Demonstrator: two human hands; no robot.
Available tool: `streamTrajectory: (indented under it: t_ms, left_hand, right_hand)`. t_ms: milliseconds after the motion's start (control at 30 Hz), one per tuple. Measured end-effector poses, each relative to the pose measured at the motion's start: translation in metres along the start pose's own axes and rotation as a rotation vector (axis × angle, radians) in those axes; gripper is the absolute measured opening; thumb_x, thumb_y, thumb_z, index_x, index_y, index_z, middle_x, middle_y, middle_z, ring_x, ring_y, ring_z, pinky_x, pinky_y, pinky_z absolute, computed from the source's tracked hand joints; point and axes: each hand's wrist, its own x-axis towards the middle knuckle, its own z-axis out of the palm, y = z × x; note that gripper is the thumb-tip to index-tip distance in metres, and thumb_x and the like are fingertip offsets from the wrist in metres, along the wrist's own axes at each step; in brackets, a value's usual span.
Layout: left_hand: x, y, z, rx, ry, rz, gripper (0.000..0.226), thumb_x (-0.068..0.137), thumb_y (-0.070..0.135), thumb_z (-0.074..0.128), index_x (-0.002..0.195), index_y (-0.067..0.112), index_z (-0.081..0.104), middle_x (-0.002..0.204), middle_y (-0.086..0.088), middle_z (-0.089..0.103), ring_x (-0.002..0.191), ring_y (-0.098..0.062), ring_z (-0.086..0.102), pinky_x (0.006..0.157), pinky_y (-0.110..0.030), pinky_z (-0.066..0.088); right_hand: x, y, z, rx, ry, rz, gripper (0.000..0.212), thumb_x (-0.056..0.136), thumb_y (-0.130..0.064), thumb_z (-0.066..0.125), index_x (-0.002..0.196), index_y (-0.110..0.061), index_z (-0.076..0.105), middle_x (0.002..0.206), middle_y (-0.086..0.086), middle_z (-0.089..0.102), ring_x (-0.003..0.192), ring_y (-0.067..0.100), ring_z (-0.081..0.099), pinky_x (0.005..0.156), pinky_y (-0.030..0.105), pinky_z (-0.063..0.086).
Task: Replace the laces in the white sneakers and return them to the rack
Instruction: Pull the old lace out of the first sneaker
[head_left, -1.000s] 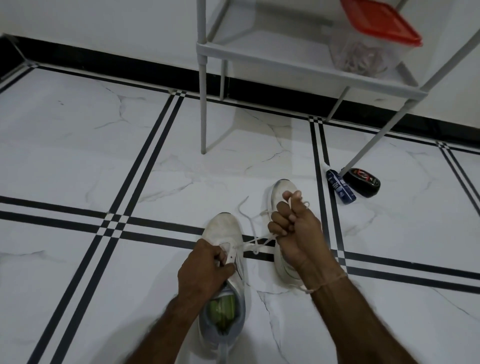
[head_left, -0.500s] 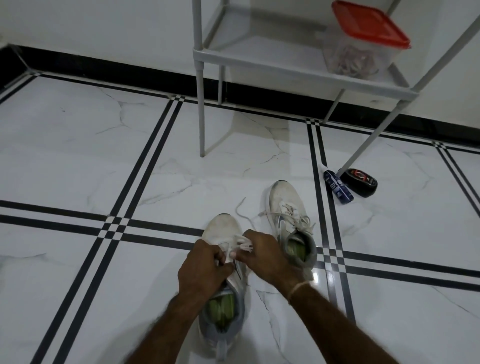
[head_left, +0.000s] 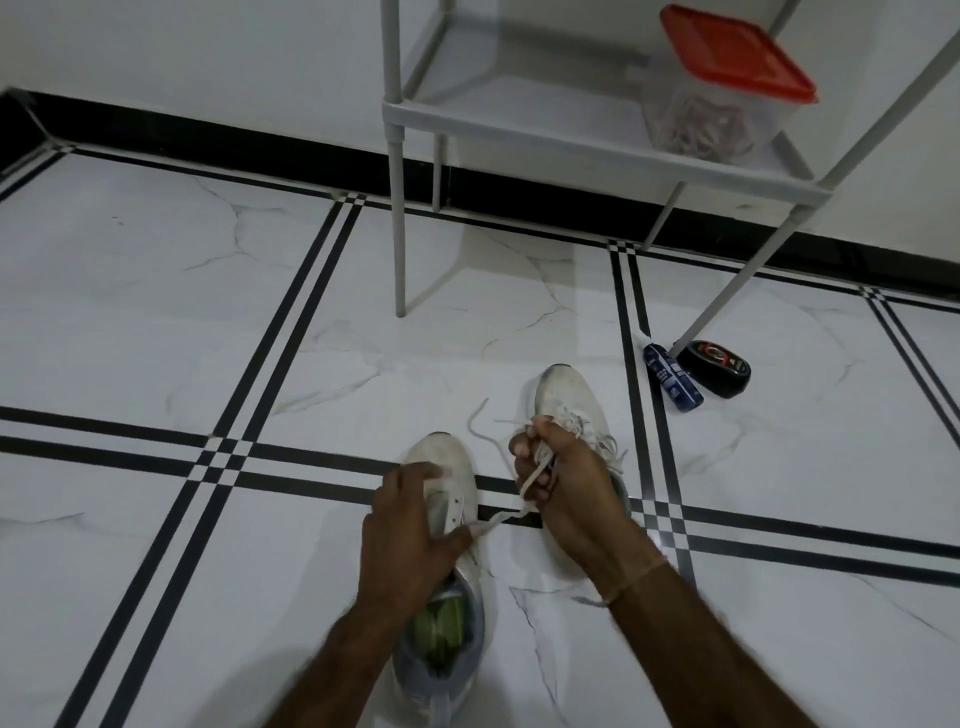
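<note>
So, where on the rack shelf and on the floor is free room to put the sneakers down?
The rack shelf is bare left of the red-lidded container. The floor left of the near sneaker is open. It is crowded by the rack's right leg, where the blue tube and black tin lie.

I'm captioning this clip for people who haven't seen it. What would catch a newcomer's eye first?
Low in the middle, two bare hands work a white lace stretched between them: the left hand steadies the near sneaker, and the right hand pulls the lace, partly covering the far sneaker. Next comes the red-lidded container on the rack's shelf, top right, then the white floor's bold black lines.
</note>
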Motion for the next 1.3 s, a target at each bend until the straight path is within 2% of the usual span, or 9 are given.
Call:
streamTrajectory:
  t_ms: [100, 200, 367, 533, 700, 900, 1000, 1167, 1300]
  left_hand:
    - [0.002, 0.04, 0.003, -0.304, -0.257, 0.051, 0.102, 0.061, 0.057, 0.088, 0.148, 0.035, 0.039, 0.142, 0.026, 0.046, 0.129, 0.003, 0.043, 0.111, -0.028, 0.036]
    - [0.015, 0.066, -0.003, -0.524, -0.497, 0.069, 0.013, 0.089, 0.021, 0.075, 0.102, 0.019, 0.073, 0.09, 0.007, 0.076, 0.085, -0.01, 0.071, 0.086, -0.029, 0.055]
    - [0.032, 0.062, -0.033, -0.652, -0.307, 0.041, 0.028, 0.103, 0.025, 0.055, 0.086, 0.019, 0.076, 0.067, 0.0, 0.057, 0.06, -0.013, 0.052, 0.06, -0.027, 0.046]
    - [0.042, 0.108, -0.02, -0.82, -0.393, -0.036, 0.027, 0.098, 0.031, 0.062, 0.104, 0.01, 0.078, 0.064, -0.001, 0.05, 0.054, -0.007, 0.038, 0.046, -0.021, 0.028]
    - [0.041, 0.13, -0.011, -0.978, -0.4, -0.247, 0.048, 0.077, 0.057, 0.071, 0.081, 0.009, 0.068, 0.063, 0.001, 0.041, 0.047, -0.005, 0.033, 0.039, -0.018, 0.025]
    - [0.034, 0.119, -0.011, -0.739, -0.527, -0.115, 0.049, 0.082, 0.05, 0.068, 0.092, 0.003, 0.07, 0.073, -0.008, 0.048, 0.052, -0.009, 0.031, 0.048, -0.022, 0.026]
    - [0.036, 0.106, -0.019, -0.712, -0.524, -0.198, 0.041, 0.08, 0.047, 0.07, 0.092, 0.009, 0.079, 0.07, 0.0, 0.053, 0.056, -0.009, 0.038, 0.054, -0.024, 0.032]
    - [0.053, 0.131, -0.023, -0.793, -0.434, -0.278, 0.039, 0.083, 0.052, 0.071, 0.082, 0.013, 0.069, 0.065, 0.004, 0.051, 0.051, -0.008, 0.038, 0.046, -0.02, 0.029]
    - [0.048, 0.15, -0.013, -0.682, -0.481, -0.207, 0.048, 0.089, 0.057, 0.066, 0.092, 0.01, 0.073, 0.064, -0.001, 0.044, 0.054, -0.01, 0.035, 0.049, -0.022, 0.029]
  right_hand:
    - [-0.004, -0.016, 0.018, 0.092, -0.158, 0.036, 0.017, 0.106, -0.018, 0.045, 0.104, -0.012, 0.061, 0.068, -0.001, 0.052, 0.052, 0.009, 0.033, 0.045, 0.022, 0.021]
    - [-0.003, -0.047, 0.007, -0.127, -0.075, -0.17, 0.027, 0.107, -0.011, 0.043, 0.118, -0.011, 0.067, 0.088, 0.003, 0.065, 0.058, 0.007, 0.042, 0.049, 0.019, 0.03]
    - [-0.026, -0.048, -0.021, -0.711, -0.116, -0.219, 0.027, 0.105, -0.038, 0.053, 0.127, -0.035, 0.067, 0.121, -0.016, 0.066, 0.109, 0.003, 0.063, 0.08, 0.019, 0.052]
    - [-0.031, -0.023, 0.002, -0.444, -0.057, -0.398, 0.023, 0.1, -0.02, 0.063, 0.119, -0.012, 0.073, 0.109, 0.012, 0.077, 0.107, 0.023, 0.072, 0.087, 0.034, 0.061]
    - [-0.025, -0.013, 0.008, -0.179, 0.106, -0.442, 0.041, 0.099, -0.039, 0.066, 0.104, 0.002, 0.068, 0.101, 0.037, 0.067, 0.097, 0.055, 0.066, 0.086, 0.064, 0.056]
    - [-0.009, -0.043, -0.006, 0.262, 0.218, -0.264, 0.04, 0.106, -0.04, 0.049, 0.093, -0.01, 0.073, 0.079, 0.004, 0.073, 0.081, 0.021, 0.065, 0.076, 0.037, 0.05]
    - [-0.014, -0.076, -0.014, 0.484, 0.162, -0.202, 0.035, 0.11, -0.03, 0.042, 0.081, -0.017, 0.056, 0.049, -0.007, 0.045, 0.052, 0.01, 0.053, 0.073, 0.033, 0.046]
    - [-0.028, -0.067, -0.018, -0.462, 0.056, -0.473, 0.031, 0.101, -0.04, 0.058, 0.116, -0.014, 0.066, 0.088, 0.001, 0.068, 0.08, 0.017, 0.066, 0.075, 0.025, 0.057]
    - [-0.031, -0.039, -0.025, -0.527, -0.022, -0.568, 0.026, 0.094, -0.016, 0.073, 0.119, -0.007, 0.072, 0.106, 0.007, 0.077, 0.104, 0.017, 0.073, 0.091, 0.029, 0.057]
